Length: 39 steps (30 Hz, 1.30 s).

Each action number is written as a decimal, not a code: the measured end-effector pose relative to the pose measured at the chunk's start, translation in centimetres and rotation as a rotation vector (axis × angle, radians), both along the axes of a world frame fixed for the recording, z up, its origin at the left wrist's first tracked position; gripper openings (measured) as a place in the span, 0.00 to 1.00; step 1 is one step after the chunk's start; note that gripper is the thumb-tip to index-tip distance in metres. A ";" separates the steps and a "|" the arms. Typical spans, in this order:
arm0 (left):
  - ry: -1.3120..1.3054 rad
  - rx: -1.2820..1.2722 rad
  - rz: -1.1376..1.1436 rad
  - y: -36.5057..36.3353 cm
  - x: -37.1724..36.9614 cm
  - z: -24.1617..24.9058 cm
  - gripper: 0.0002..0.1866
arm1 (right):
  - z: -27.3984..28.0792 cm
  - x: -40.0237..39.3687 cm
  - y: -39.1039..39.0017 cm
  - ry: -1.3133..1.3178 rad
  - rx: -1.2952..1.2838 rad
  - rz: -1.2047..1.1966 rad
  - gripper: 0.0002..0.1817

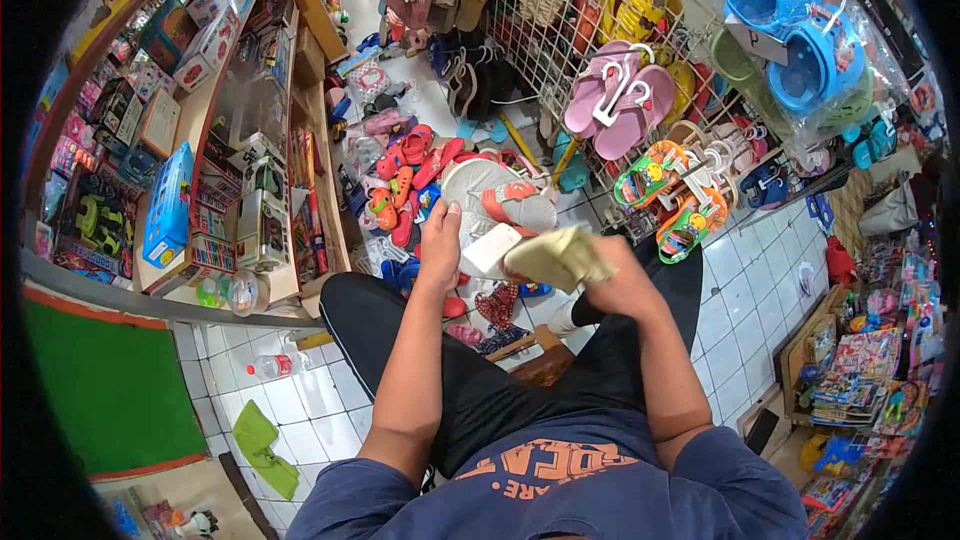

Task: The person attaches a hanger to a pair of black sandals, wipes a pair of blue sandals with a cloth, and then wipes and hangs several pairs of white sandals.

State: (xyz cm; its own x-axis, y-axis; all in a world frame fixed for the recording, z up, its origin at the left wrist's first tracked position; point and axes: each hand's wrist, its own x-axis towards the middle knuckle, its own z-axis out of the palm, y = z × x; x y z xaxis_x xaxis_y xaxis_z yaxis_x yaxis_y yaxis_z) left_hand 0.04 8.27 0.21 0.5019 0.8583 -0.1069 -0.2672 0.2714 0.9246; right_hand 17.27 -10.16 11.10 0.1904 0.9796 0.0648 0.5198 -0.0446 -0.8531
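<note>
My left hand (440,243) is closed on the edge of a pair of grey sandals (470,190) with orange-red straps. A white tag (492,250) hangs at their lower end. My right hand (622,285) grips a pale yellow-green cloth (560,258), slightly blurred, which overlaps the lower part of the sandals in this view. Just beyond the sandals lies a heap of small colourful shoes (400,180) on the tiled floor.
Pink sandals (620,105), orange-and-green sandals (690,205) and bagged blue clogs (800,30) hang on a wire rack (560,50) at the right. Toy shelves (210,120) line the left. A bottle (270,367) and a green cloth (262,448) lie on the floor.
</note>
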 end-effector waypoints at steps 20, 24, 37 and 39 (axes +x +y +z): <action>-0.116 -0.093 0.263 2.4 -2.2 -2.1 0.14 | -8.6 -1.4 0.1 0.020 0.027 0.317 0.49; -0.154 -0.087 0.335 2.6 -4.1 -2.0 0.15 | -10.4 -0.7 0.1 0.040 0.087 0.333 0.48; -0.043 -0.110 0.495 2.5 -8.4 -0.8 0.20 | -15.7 2.4 -0.9 0.872 0.012 -0.636 0.15; 0.059 0.034 0.423 1.9 -7.6 -2.1 0.17 | -14.3 3.5 -1.0 1.093 0.005 -0.747 0.16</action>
State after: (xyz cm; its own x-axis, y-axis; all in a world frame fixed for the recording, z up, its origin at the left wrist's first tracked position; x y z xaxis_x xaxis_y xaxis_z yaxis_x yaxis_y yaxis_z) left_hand -7.52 10.14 -1.85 0.0984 0.9908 -0.0929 -0.2945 0.1182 0.9483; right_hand 20.77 -11.18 -3.17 0.6364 0.6173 -0.4625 -0.5789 -0.0140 -0.8153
